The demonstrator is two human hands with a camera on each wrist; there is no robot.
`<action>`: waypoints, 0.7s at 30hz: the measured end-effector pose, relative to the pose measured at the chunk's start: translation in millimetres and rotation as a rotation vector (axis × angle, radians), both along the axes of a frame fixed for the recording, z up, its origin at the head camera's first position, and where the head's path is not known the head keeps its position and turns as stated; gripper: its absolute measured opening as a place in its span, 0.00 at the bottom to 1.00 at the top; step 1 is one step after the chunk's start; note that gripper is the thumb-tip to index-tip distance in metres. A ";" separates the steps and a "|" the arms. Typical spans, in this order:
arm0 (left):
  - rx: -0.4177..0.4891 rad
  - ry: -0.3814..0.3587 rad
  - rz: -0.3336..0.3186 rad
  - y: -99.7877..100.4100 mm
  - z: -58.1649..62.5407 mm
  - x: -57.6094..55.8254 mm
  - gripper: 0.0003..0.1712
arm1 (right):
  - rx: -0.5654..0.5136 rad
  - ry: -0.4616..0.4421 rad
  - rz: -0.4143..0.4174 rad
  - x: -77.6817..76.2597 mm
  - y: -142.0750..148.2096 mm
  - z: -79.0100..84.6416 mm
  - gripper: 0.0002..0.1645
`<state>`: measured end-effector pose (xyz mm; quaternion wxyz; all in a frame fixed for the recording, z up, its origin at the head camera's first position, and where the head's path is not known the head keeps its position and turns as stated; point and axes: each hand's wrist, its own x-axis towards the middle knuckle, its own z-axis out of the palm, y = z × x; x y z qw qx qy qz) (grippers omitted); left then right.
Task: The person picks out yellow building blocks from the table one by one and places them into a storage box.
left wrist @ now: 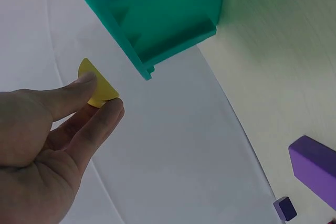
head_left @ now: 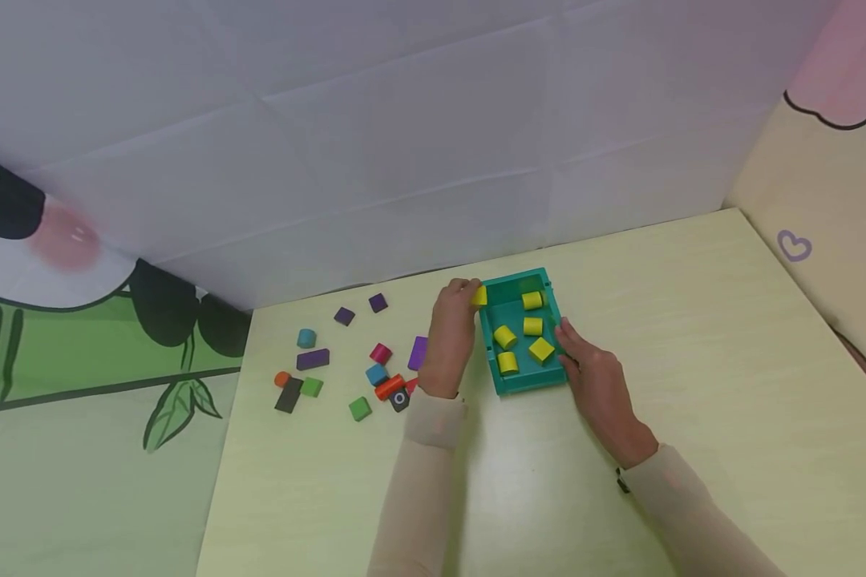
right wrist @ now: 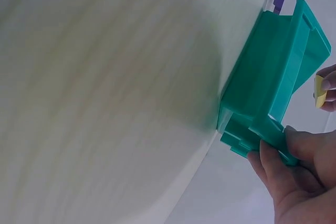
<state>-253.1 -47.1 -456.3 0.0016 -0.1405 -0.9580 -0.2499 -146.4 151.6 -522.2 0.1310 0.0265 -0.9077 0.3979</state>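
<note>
My left hand (head_left: 451,332) pinches a yellow block (left wrist: 100,83) between thumb and fingertips; the left wrist view shows a flat face and a curved side. In the head view the block overlaps the left rim of a teal plastic bin (head_left: 496,383). Several yellow blocks lie inside, among them a yellow cube (head_left: 541,350) and short yellow cylinders (head_left: 505,336). At the bin's right side, my right hand (head_left: 604,394) grips the rim, thumb on one side and fingers on the other, as the right wrist view shows (right wrist: 304,182).
Loose blocks are scattered left of the bin: a long purple block (head_left: 313,359), a green cube (head_left: 359,409), a red cylinder (head_left: 390,388) and a dark grey block (head_left: 289,395). Another purple block (head_left: 418,353) lies by my left wrist. A white sheet (head_left: 404,160) hangs behind the table.
</note>
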 end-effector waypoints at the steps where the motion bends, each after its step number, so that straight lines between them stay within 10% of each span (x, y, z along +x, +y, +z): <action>1: -0.007 -0.004 -0.003 2.1 -0.3 -0.4 0.24 | 0.000 0.003 -0.001 -0.1 0.1 -0.1 0.33; 21: -0.080 0.034 -0.114 29.4 -17.2 -4.4 0.23 | -0.011 0.007 0.001 -1.8 0.8 -5.4 0.34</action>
